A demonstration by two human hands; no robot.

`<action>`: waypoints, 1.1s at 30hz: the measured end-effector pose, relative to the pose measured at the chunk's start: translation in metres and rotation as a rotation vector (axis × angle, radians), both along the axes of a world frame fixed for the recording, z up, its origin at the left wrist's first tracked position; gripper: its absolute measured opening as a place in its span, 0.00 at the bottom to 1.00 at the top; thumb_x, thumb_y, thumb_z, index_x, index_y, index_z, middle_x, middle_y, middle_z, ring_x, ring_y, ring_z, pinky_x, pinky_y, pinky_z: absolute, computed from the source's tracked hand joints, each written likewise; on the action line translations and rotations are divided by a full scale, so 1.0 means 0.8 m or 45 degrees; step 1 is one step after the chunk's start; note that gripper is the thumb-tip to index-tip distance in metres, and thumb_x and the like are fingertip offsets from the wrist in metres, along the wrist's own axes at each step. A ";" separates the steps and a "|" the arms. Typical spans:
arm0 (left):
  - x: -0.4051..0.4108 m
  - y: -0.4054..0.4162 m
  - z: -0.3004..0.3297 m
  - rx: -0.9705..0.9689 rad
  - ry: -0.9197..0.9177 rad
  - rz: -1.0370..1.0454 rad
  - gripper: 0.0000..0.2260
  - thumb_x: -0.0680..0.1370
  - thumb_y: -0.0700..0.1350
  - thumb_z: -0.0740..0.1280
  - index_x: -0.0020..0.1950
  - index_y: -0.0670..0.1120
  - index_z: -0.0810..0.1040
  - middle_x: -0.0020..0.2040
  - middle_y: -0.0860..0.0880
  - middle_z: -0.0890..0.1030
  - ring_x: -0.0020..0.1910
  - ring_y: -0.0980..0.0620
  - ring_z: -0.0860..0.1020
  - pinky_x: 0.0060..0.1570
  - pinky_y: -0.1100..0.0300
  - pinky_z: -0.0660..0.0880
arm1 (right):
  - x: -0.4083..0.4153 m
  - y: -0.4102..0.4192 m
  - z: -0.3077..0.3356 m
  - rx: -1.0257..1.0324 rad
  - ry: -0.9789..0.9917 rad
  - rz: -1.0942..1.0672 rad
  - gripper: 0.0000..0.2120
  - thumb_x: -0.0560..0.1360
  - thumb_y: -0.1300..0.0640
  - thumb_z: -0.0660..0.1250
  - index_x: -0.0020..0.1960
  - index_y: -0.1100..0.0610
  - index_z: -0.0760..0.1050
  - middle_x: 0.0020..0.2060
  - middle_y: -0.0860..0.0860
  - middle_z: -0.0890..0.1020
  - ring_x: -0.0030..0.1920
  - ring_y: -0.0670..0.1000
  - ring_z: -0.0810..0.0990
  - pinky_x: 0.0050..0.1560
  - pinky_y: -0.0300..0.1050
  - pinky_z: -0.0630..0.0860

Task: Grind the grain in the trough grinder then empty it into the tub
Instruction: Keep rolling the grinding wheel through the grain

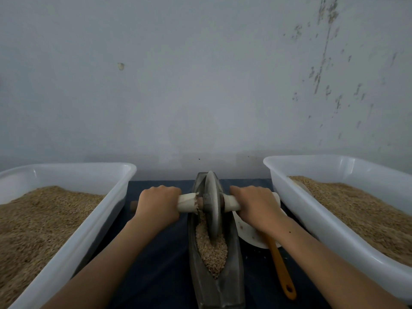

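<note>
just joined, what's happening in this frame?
A person is grinding grain in a boat-shaped trough grinder. The left hand and right hand each grip one end of the axle handle, with the grinding wheel standing toward the trough's far end. Grain still fills the trough; nothing has been emptied yet. White tubs of grain sit on both sides, and an orange-handled tool lies beside the right arm.

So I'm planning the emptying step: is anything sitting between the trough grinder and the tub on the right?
Yes. A white dish with an orange-handled tool lies on the cloth between the trough grinder and the right tub. The right hand on the wheel's handle is above it too.
</note>
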State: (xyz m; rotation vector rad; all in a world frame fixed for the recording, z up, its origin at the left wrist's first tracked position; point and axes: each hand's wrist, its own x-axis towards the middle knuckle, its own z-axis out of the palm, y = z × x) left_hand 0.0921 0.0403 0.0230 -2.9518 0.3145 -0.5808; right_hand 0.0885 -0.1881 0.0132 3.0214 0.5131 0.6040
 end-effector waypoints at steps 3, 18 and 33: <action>-0.001 0.000 0.004 0.061 0.086 0.007 0.11 0.74 0.52 0.66 0.55 0.51 0.75 0.47 0.51 0.79 0.46 0.51 0.78 0.40 0.59 0.67 | -0.005 -0.001 0.013 -0.054 0.152 0.016 0.07 0.74 0.57 0.63 0.46 0.48 0.66 0.43 0.49 0.79 0.43 0.52 0.78 0.41 0.45 0.70; -0.002 -0.002 0.007 0.037 0.110 0.027 0.11 0.73 0.52 0.66 0.54 0.52 0.75 0.46 0.52 0.79 0.45 0.51 0.78 0.40 0.58 0.67 | 0.000 0.000 0.007 -0.037 0.075 0.015 0.08 0.75 0.57 0.62 0.44 0.47 0.63 0.41 0.48 0.78 0.42 0.53 0.78 0.38 0.46 0.65; -0.007 0.002 0.019 0.071 0.476 0.053 0.20 0.69 0.55 0.71 0.57 0.48 0.73 0.42 0.52 0.73 0.41 0.52 0.73 0.41 0.58 0.69 | -0.010 -0.003 0.028 -0.112 0.386 0.052 0.10 0.71 0.56 0.67 0.51 0.48 0.75 0.42 0.48 0.80 0.43 0.50 0.78 0.35 0.42 0.67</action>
